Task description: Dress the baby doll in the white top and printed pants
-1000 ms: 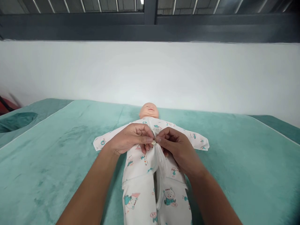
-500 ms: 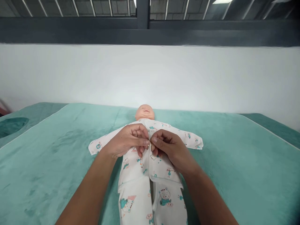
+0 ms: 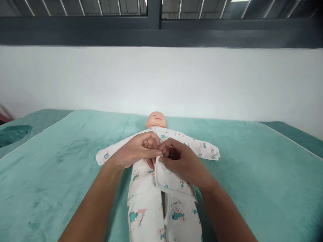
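Observation:
A baby doll (image 3: 156, 120) lies on its back, head away from me, with both sleeves spread. It wears a white printed baby jacket (image 3: 174, 179) over white printed pants (image 3: 182, 215). Over the chest my left hand (image 3: 141, 149) is closed, thumb and fingers pinching near the jacket's front edge. Opposite it, my right hand (image 3: 179, 158) is closed on the edge of the front flap, which lies across the middle. Both sets of fingertips meet at the front opening. Any fastener between them is hidden by the fingers.
The doll rests on a teal plush cover (image 3: 252, 174) with pale piping near its sides. A dark teal oval recess (image 3: 15, 134) is at the far left. Behind rises a white wall (image 3: 161, 80) below a dark window frame (image 3: 75, 32) with metal bars.
My right hand has drawn the front flap leftward, so its lower corner now overlaps the other side. My right thumb has shifted down the flap's edge. My left hand stays nearly in place.

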`<state>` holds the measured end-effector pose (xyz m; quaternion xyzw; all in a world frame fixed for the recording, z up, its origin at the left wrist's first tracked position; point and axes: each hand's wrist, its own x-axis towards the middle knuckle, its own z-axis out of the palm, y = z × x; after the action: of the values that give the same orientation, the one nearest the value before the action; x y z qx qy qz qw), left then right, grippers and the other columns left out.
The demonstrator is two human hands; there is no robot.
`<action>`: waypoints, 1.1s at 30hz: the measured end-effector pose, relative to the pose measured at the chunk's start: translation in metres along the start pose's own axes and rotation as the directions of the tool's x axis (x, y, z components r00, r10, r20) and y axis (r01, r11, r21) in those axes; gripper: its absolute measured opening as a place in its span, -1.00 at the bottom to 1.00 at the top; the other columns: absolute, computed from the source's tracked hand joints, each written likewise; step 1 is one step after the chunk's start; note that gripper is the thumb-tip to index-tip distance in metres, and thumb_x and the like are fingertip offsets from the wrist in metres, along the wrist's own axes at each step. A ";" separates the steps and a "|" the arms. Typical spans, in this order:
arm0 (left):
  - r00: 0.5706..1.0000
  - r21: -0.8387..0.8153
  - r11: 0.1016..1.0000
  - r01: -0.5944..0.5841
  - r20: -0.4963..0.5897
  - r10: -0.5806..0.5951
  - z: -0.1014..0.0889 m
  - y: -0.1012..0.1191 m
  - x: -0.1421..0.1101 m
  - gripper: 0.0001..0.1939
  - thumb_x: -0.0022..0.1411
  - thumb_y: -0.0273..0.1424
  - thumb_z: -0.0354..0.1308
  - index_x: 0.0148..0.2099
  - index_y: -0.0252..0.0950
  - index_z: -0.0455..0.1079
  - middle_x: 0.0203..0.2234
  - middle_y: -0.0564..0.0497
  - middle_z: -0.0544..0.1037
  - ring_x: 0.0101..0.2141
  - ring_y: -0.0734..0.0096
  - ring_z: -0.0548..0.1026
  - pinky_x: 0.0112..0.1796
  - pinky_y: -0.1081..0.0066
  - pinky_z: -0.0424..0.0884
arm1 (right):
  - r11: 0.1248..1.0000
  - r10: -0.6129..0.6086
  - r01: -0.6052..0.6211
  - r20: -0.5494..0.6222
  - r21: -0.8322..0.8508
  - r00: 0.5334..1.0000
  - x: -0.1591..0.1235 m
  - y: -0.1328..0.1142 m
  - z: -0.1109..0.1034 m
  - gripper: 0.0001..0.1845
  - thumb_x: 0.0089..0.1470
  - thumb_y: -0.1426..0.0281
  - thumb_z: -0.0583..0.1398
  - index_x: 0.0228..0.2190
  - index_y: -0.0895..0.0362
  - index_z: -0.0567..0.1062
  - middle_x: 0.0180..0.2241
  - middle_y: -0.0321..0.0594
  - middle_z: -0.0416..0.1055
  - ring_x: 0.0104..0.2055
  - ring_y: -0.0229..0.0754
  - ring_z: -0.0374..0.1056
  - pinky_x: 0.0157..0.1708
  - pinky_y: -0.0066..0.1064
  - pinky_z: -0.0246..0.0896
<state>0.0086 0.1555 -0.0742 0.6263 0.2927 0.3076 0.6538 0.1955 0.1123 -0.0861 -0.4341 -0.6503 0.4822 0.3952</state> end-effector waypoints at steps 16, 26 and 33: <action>0.999 0.006 0.999 -0.032 0.022 0.032 -0.005 -0.006 -0.001 -0.88 0.12 -0.51 0.20 -0.29 -0.31 0.31 -0.56 0.13 0.44 -0.54 0.48 0.51 -0.51 0.48 0.50 | 0.995 0.042 -0.045 0.035 0.087 0.998 0.001 0.000 -0.005 -0.81 0.00 0.40 0.26 -0.29 0.08 0.39 -0.43 -0.38 0.25 -0.46 -0.36 0.16 -0.51 -0.50 0.12; 0.994 0.293 0.950 0.108 -0.053 -0.097 0.003 0.005 -0.012 -0.87 0.15 -0.44 0.10 -0.20 -0.25 0.31 -0.57 0.13 0.46 -0.56 0.49 0.41 -0.55 0.52 0.31 | 0.995 0.037 -0.043 0.069 0.092 0.997 0.000 -0.002 -0.005 -0.84 0.09 0.30 0.21 -0.29 0.09 0.40 -0.53 -0.38 0.27 -0.50 -0.31 0.23 -0.54 -0.48 0.11; 0.611 0.809 0.359 0.465 -0.587 0.531 -0.012 -0.071 -0.052 -0.70 0.23 -0.41 -0.02 -0.01 -0.31 0.36 -0.12 -0.14 0.49 -0.07 0.12 0.39 -0.10 0.18 0.32 | 0.872 -0.287 -0.056 -0.602 -0.486 0.745 0.008 0.049 -0.045 -0.70 0.09 0.26 0.12 -0.15 0.11 0.44 -0.08 -0.09 0.42 -0.02 -0.02 0.30 -0.03 -0.16 0.19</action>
<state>-0.0315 0.1209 -0.1456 0.6776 0.6512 0.3400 -0.0350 0.2440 0.1405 -0.1231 -0.6156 -0.5932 0.0982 0.5094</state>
